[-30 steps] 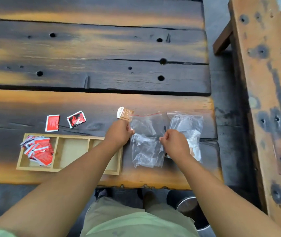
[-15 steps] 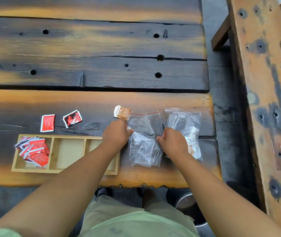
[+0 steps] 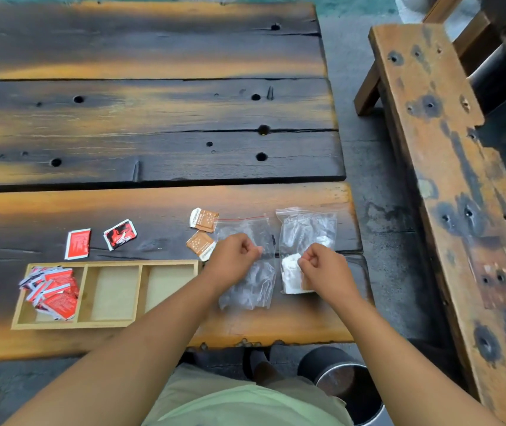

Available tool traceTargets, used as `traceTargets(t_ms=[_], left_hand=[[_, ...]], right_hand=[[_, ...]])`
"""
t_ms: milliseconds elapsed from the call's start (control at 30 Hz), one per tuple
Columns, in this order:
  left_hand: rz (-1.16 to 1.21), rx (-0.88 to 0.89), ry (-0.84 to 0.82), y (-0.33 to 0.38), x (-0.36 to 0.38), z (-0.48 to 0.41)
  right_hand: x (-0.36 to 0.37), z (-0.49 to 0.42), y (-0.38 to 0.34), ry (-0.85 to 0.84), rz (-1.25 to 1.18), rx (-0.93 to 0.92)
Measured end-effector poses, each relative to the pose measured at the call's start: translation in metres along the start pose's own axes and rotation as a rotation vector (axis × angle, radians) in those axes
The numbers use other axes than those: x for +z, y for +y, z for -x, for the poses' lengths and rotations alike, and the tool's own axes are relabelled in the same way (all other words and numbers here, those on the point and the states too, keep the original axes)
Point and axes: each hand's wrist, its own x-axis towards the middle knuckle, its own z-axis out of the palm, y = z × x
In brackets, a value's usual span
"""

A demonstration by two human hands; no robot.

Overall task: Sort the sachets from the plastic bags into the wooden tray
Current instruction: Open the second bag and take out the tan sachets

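— Starting at the near edge, what is there?
— A round dark metal container [image 3: 342, 379] stands on the floor, just under the front edge of the worktop [image 3: 291, 327].
— And the hands?
— The left hand [image 3: 233, 259] lies on the left bag [image 3: 254, 287], a crumpled clear one with a red zip line. Its fingers [image 3: 253, 249] are curled in, thumb against forefinger, pinching the film. The right hand [image 3: 325, 269] sits at the left edge of the right bag [image 3: 307, 229]. Its fingers [image 3: 305, 261] are curled together the same way, nipping the plastic right beside the white sachets [image 3: 290, 272] inside.
— Do the two bags touch?
— No, they lie side by side with a narrow strip of wood between them.
— Where is the wooden tray [image 3: 107, 325]?
— Left of the hands, near the front edge, with three compartments in a row. The red sachets [image 3: 56, 298] are heaped in the leftmost one, some hanging over its rim.
— Anything beyond it?
— A loose red sachet [image 3: 77, 243] and a black-and-red sachet [image 3: 120, 234] lie just behind the tray, apart from each other. Two brown sachets [image 3: 204, 219] sit just left of the left bag's top, one behind the other. Farther back there are dark scorched planks with round holes — and off to the right, a wooden bench [image 3: 430, 149].
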Motion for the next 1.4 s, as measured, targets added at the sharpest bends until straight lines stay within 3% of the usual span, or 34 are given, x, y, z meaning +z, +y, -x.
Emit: traceTargets(t_ms=[133,233,367,567,667,967,1200,1400], left_hand=[[0.133,0.023,-0.137,0.024,0.03,0.005],[0.032,-0.073,-0.14,0.036,0.049,0.003],[-0.066,-0.219,-0.269,0.044,0.062,0.004],[0.349,-0.368,-0.147,0.047,0.081,0.004],[0.362,-0.338,-0.151,0.047,0.084,0.007],[0.449,-0.119,-0.097,0.043,0.045,0.015],[0.554,0.09,0.023,0.024,-0.027,0.037],[0.781,0.131,0.041,-0.005,-0.092,0.066]], right_hand=[[-0.016,0.001,0.019,0.096,0.022,-0.008],[-0.02,0.0,0.04,0.143,0.044,-0.001],[-0.014,-0.003,0.059,0.066,0.032,0.141],[-0.002,0.0,0.069,0.026,-0.253,0.32],[0.001,0.005,0.074,0.016,-0.384,0.321],[-0.019,0.023,0.032,0.055,-0.582,0.066],[-0.016,0.029,-0.054,-0.055,-0.728,-0.044],[0.011,0.041,-0.138,-0.171,-0.802,-0.179]])
